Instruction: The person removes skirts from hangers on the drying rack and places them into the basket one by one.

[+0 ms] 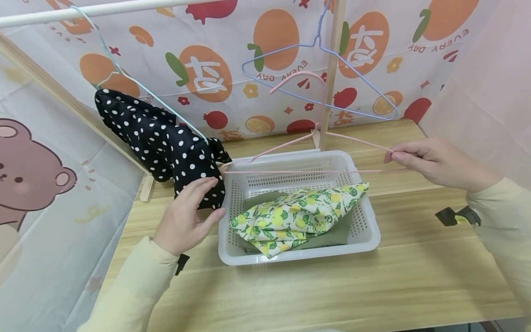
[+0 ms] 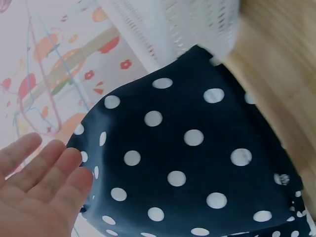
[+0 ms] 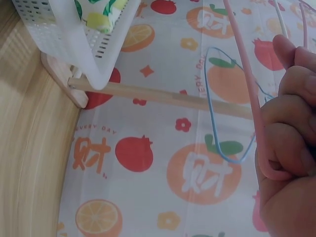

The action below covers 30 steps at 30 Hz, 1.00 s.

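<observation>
A: What did each of your hands have hold of?

B: Your right hand [image 1: 439, 163] had its fingers closed round one end of the pink hanger [image 3: 251, 81]. Your left hand [image 1: 188, 216] was loosely spread beside the black dotted cloth [image 1: 166, 143], gripping nothing; whether it brushed that fabric, you couldn't tell.

A: And where was the hanger?

B: Above the white basket [image 1: 298, 259] on the counter [image 1: 290, 295], its lower bar stretching across towards the left rim.

A: How would you have judged its feel?

B: Light and fairly stiff, though thin enough to flex or twist if you held only one end. The smooth wire might have slid in your fingers, so a second hold at the far corner looked best.

A: And the lemon-print cloth [image 1: 300, 216] in the basket?

B: Soft, limp and light, you'd have guessed; hardly fragile. You'd have done well to pinch it by two edges, so it didn't bunch.
</observation>
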Motion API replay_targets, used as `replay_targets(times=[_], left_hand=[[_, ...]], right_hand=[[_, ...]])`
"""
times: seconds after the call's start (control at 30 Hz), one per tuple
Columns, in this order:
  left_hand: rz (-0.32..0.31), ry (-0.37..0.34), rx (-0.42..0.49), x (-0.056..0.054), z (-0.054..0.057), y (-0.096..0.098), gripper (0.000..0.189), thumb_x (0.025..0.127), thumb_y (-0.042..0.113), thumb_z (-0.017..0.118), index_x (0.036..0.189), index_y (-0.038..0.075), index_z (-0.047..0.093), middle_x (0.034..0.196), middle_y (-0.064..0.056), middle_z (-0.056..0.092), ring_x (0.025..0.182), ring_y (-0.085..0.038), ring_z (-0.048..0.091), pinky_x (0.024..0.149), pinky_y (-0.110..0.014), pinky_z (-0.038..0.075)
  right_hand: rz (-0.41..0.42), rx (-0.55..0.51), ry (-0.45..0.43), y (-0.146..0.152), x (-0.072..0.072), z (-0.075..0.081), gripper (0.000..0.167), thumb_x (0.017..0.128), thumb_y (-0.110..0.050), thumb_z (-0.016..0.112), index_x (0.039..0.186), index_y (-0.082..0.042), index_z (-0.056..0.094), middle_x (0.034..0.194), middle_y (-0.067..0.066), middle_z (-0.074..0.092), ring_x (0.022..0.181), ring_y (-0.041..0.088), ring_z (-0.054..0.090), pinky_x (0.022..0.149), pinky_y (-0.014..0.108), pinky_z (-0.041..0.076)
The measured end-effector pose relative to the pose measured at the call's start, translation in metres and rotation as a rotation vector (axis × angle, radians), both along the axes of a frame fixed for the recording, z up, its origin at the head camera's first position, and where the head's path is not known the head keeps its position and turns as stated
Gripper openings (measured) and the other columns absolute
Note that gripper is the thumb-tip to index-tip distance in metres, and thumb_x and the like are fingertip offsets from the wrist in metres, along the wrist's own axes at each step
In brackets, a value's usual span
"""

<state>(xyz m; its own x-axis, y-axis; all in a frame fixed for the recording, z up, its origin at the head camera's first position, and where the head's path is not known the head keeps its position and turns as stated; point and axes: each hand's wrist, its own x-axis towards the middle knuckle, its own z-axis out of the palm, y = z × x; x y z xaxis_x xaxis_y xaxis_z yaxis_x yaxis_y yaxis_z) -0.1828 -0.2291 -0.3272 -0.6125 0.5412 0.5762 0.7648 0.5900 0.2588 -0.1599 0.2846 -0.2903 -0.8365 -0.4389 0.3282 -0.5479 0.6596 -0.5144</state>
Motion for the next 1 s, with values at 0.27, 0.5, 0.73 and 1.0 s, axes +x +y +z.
replay_targets(times=[0.27,0.5,0.73,1.0], left_hand=[[-0.058,-0.091,-0.151,0.01,-0.021,-0.009,0.085,0.089,0.062,0.053,0.142,-0.003,0.042,0.143,-0.018,0.045,0.132,-0.034,0.04,0.115,-0.034,0.025],[-0.019,-0.141,-0.245,0.021,-0.038,-0.016,0.09,0.083,0.055,0.067,0.147,0.001,0.035,0.15,-0.015,0.036,0.136,-0.035,0.034,0.108,-0.055,0.03],[0.012,-0.135,-0.32,0.026,-0.052,-0.02,0.096,0.077,0.051,0.074,0.148,0.0,0.033,0.153,-0.013,0.031,0.139,-0.034,0.029,0.109,-0.056,0.029],[0.02,-0.125,-0.351,0.03,-0.068,-0.024,0.098,0.077,0.055,0.072,0.147,-0.001,0.033,0.155,-0.014,0.027,0.139,-0.035,0.029,0.112,-0.052,0.026]], right_hand=[[-0.085,-0.03,0.05,0.008,0.003,0.005,0.024,0.093,0.001,0.059,0.103,-0.016,0.071,0.08,-0.009,0.064,0.072,0.003,0.055,0.066,0.012,0.045],[-0.135,-0.039,0.088,0.002,-0.001,0.005,0.022,0.094,-0.002,0.059,0.103,-0.019,0.069,0.064,-0.005,0.047,0.06,0.007,0.042,0.055,0.02,0.037],[-0.13,-0.061,0.104,-0.009,-0.011,0.009,0.021,0.095,-0.004,0.058,0.105,-0.02,0.068,0.061,-0.003,0.044,0.055,0.008,0.041,0.053,0.023,0.036],[-0.164,-0.092,0.037,-0.024,-0.024,0.021,0.015,0.099,-0.014,0.054,0.105,-0.018,0.068,0.062,0.001,0.043,0.052,0.014,0.039,0.046,0.025,0.034]])
